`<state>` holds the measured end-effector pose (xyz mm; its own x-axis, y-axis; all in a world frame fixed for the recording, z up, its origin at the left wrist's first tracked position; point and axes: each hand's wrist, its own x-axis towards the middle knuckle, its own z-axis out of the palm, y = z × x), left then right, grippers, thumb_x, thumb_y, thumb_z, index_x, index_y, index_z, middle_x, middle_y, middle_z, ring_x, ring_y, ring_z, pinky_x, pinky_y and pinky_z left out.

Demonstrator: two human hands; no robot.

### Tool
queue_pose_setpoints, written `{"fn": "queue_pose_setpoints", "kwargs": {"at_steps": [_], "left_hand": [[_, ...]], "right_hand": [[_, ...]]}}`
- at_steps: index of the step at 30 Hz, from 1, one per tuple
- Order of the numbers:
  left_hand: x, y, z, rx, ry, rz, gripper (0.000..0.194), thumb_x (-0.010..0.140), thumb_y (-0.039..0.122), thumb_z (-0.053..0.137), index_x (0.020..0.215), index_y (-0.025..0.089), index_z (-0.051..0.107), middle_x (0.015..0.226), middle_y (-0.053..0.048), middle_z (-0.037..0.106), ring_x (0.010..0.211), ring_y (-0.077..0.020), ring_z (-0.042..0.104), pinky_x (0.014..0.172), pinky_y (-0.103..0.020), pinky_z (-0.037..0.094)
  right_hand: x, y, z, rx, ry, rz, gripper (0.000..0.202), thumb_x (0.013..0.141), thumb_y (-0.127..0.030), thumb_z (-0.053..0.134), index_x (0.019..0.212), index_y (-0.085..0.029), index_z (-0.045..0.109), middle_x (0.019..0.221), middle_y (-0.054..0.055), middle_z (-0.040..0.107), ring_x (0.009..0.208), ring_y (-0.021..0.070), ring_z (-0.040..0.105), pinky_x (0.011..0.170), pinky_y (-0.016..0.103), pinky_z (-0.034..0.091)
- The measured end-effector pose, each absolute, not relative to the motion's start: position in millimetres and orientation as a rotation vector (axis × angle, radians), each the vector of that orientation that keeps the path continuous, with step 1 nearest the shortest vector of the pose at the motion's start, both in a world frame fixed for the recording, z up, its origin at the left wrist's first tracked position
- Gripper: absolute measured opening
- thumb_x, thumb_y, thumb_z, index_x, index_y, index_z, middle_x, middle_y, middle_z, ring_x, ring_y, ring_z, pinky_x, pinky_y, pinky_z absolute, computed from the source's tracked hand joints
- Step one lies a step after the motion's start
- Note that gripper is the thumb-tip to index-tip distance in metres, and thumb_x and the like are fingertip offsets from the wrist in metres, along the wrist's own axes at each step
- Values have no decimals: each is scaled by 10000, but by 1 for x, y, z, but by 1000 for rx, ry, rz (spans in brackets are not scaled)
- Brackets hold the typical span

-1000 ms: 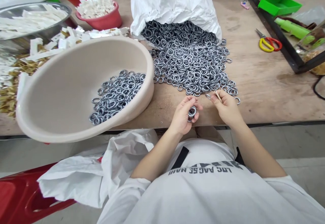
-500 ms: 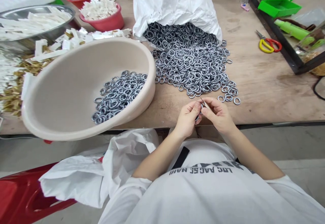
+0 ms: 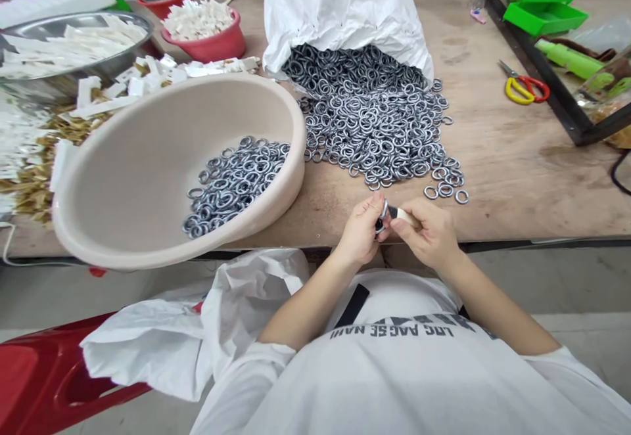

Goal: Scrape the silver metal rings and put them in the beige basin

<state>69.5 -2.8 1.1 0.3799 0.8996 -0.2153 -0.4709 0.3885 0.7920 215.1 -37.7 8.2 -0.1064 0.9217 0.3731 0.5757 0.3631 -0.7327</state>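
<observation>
My left hand (image 3: 363, 226) is closed on a grey ring (image 3: 384, 209) near the table's front edge. Close beside it, my right hand (image 3: 430, 230) grips a small tool with a pale handle (image 3: 405, 216) and a dark end, which points at the ring. Behind both hands lies a heap of grey rings (image 3: 374, 136), spilling from a white sack (image 3: 340, 8). To the left, a large beige basin (image 3: 123, 152) holds more grey rings (image 3: 231, 185).
Red and yellow scissors (image 3: 526, 89) lie at the right, by a black frame (image 3: 557, 90) and green boxes (image 3: 545, 18). At the left stand a metal bowl (image 3: 93, 60) and a red bowl (image 3: 217, 44) of white pieces. A red stool (image 3: 29, 382) is below.
The hands have moved slightly apart. The ring now shows upright at my left fingertips, and the tool's pale handle and dark end have come into view. The camera view has shifted slightly.
</observation>
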Motion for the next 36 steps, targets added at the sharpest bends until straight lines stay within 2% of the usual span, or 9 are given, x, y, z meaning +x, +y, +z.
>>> {"fn": "queue_pose_setpoints", "kwargs": {"at_steps": [14,18,21,24,29,33,36], "left_hand": [[71,-2,4,698,768,967,525,749,627,711,674,163,478,544,70,407,393,-25,329,360,-160,238],[71,-3,2,698,761,968,483,781,579,708,682,165,480,540,68,407,403,-31,323,364,-161,237],[70,-7,2,732,684,924,467,825,545,678,662,162,465,545,50,430,420,-35,341,379,-165,232],[68,-8,2,746,653,890,459,858,515,652,648,159,452,554,45,436,416,-30,351,393,-169,235],[65,-2,5,680,736,942,391,827,490,696,721,152,531,584,39,505,402,-30,382,382,-169,246],[64,2,6,696,726,939,342,834,470,691,911,141,638,674,12,599,418,-32,424,383,-171,257],[64,2,4,708,748,985,364,839,508,674,936,159,638,708,11,616,428,-34,436,375,-171,229]], "right_hand": [[214,-42,7,-1387,-1985,306,329,946,-462,546,748,-204,602,704,13,572,662,142,499,636,277,342],[215,-39,4,-1386,-1955,345,349,951,-453,542,720,-199,602,675,1,575,630,128,488,612,275,316],[227,-28,-1,-1577,-1802,345,386,972,-496,490,769,-205,642,652,-3,577,616,136,493,610,279,314],[248,-16,-5,-1844,-1684,222,406,971,-539,462,868,-210,676,733,24,638,653,165,517,600,297,292],[268,-11,-11,-2179,-1760,25,334,900,-509,596,1003,-206,691,996,105,677,790,242,568,615,325,282],[268,-11,-12,-2056,-1731,162,239,923,-418,580,954,-199,671,1004,103,647,830,242,562,666,336,347],[260,-12,-6,-1659,-1534,579,248,947,-436,549,850,-213,596,811,29,587,728,177,523,656,304,381]]}}
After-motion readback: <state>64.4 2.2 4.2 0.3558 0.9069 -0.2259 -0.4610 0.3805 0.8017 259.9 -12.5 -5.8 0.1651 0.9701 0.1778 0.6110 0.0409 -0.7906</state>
